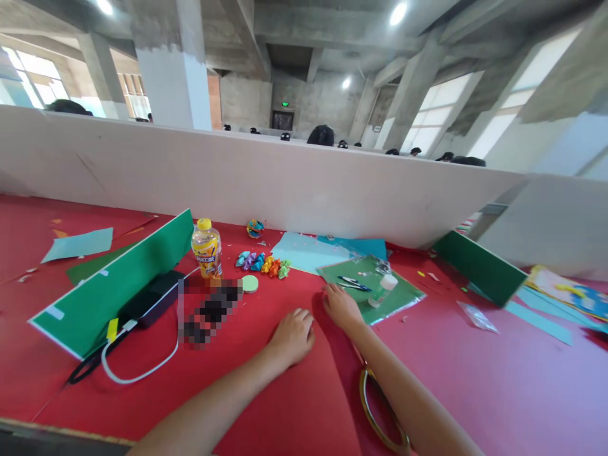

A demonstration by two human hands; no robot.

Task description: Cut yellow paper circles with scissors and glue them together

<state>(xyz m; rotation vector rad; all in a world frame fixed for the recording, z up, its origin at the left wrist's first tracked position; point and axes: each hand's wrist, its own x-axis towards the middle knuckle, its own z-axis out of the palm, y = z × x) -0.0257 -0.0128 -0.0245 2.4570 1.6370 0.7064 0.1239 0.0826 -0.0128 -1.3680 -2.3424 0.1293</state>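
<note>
seen from above, two bare hands rest on a red tabletop [228, 361]. taking the left hand [294, 335] as the clock's centre, the right hand [341, 305] lies just beside it at 2 o'clock. the left fingers are loosely curled, the right fingers bent downward; the undersides are hidden, so i cannot tell whether either grips anything. farther toward 2 o'clock, just beside the right fingertips, lies a green sheet [401, 296] bearing a white-capped clear bottle [381, 292]. colourful twisted pieces [264, 263] form a row at 11. a gold ring [364, 399] lies at 4, partly behind the right forearm.
</note>
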